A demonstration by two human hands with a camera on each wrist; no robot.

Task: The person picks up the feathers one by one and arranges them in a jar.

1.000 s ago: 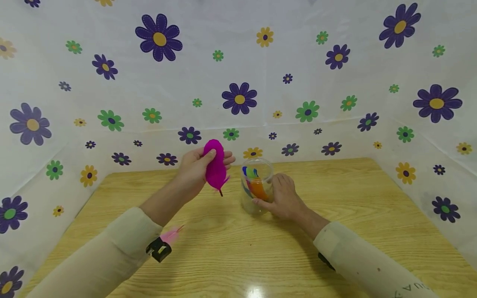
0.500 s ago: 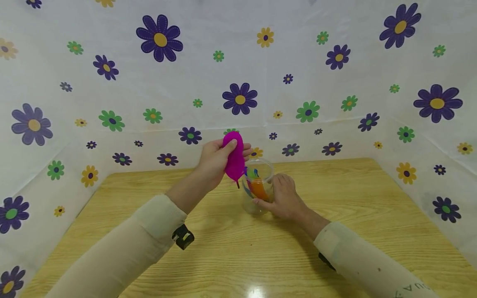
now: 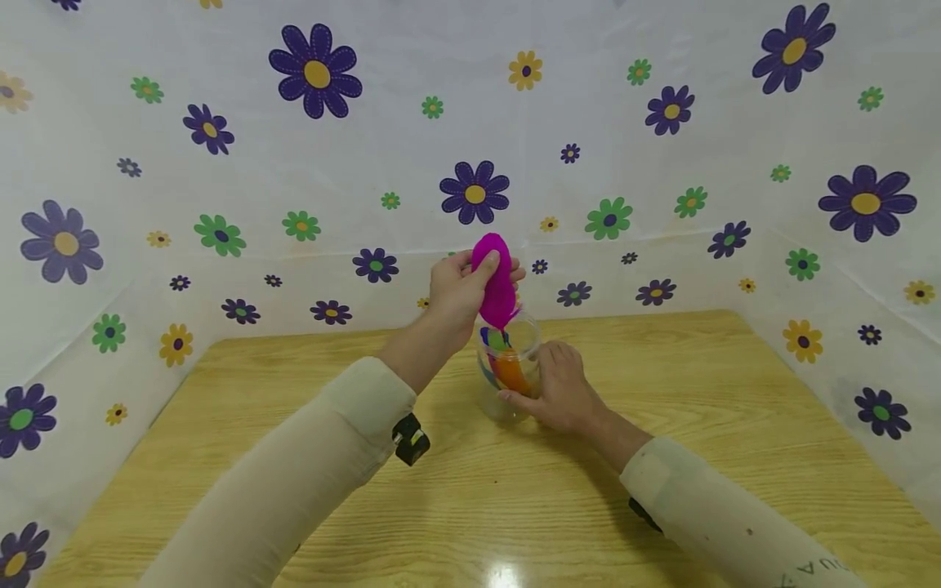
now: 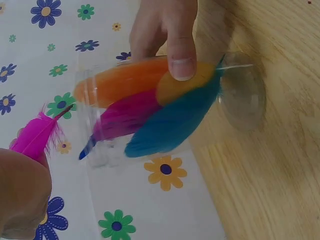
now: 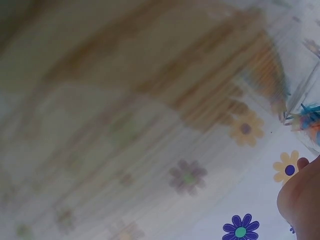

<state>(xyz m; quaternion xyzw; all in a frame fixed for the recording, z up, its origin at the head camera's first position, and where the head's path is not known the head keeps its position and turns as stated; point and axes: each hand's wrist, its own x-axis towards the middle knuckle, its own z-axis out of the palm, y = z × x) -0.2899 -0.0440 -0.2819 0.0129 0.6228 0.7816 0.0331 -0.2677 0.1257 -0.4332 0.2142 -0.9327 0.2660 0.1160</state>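
Observation:
In the head view, my left hand (image 3: 459, 287) pinches a magenta feather (image 3: 496, 286) between thumb and fingers. Its quill points down at the mouth of a clear plastic jar (image 3: 507, 408). The left wrist view shows the quill tip beside the jar's rim. Around the jar's right side my right hand (image 3: 566, 388) is curled, its thumb on the near wall. Through the wall I see several feathers: an orange feather (image 4: 125, 80), a teal feather (image 4: 172, 122) and a magenta one among them. In the right wrist view, part of my right hand (image 5: 302, 200) appears at the edge.
The jar stands on a wood-grain table (image 3: 662, 392). Behind and beside it hangs a white cloth (image 3: 412, 147) printed with flowers. A black wrist camera (image 3: 410, 439) is strapped at the left sleeve. Pale reflections blur much of the right wrist view.
My left hand has carried the magenta feather right and up, from left of the jar to above its mouth. The left forearm now covers the pink feather seen earlier. My right hand stays on the jar.

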